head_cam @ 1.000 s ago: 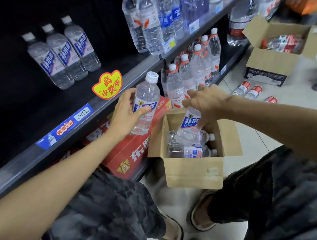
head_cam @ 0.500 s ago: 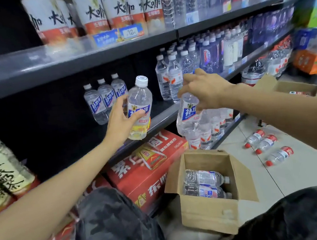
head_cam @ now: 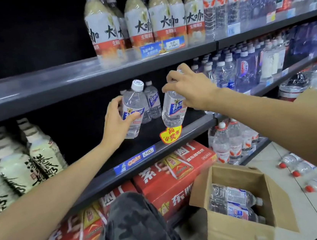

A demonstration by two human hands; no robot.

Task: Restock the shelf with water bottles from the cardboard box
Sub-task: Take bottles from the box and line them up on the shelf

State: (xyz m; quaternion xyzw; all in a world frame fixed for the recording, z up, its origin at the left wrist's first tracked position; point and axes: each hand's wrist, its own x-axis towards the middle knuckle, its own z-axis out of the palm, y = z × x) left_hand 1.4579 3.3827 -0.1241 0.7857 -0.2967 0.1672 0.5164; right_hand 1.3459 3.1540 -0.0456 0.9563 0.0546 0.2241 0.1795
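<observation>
I am holding two clear, ribbed plastic water bottles above the dark metal shelf [head_cam: 175, 137]. My left hand [head_cam: 117, 125] is wrapping its fingers around the blue-labelled body of the left bottle [head_cam: 134, 108], white cap showing. My right hand [head_cam: 188, 90] is pinching the right bottle [head_cam: 172, 108] from above, hiding its cap. Behind them, a bottle [head_cam: 153, 100] is standing on the shelf, others hard to make out. Below the shelf, the open cardboard box [head_cam: 245, 231] is holding more bottles lying down.
</observation>
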